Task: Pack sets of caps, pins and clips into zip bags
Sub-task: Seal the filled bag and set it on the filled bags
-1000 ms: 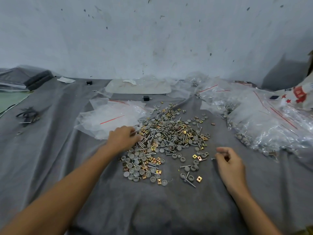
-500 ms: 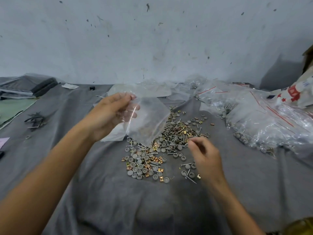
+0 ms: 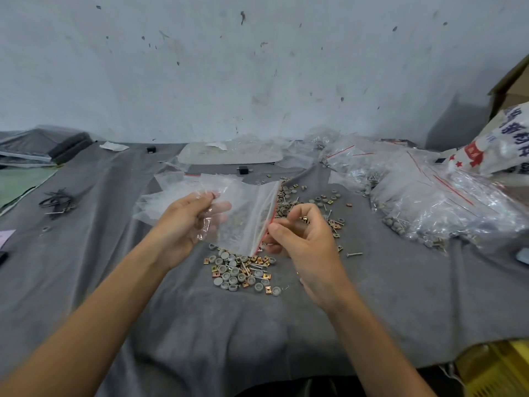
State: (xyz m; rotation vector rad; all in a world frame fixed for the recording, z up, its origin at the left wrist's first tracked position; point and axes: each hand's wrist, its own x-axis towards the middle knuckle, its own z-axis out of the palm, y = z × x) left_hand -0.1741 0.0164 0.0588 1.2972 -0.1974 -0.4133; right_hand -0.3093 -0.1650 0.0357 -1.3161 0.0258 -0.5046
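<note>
Holding a clear zip bag [image 3: 243, 216] up above the grey cloth [image 3: 200, 325], both hands on it. The left hand [image 3: 183, 224] grips the bag's far side, fingers curled round the plastic with the thumb on top. The right hand [image 3: 306, 242] pinches the red-striped mouth edge, thumb and forefinger pressed together on it and the other fingers curled in. The bag hangs tilted, red edge facing the right hand.

Loose parts lie on the cloth right under the bag and behind the right hand: grey round caps [image 3: 229, 277], brass square clips [image 3: 267, 275], and metal pins, one pin [image 3: 354, 254] off alone to the right. Spare empty bags [image 3: 169, 181] lie flat just behind the left hand. A heap of filled bags [image 3: 435, 202] sits on the right, with a white printed sack [image 3: 498, 144] beyond it. A bundle of black ties [image 3: 57, 200] lies far left.
</note>
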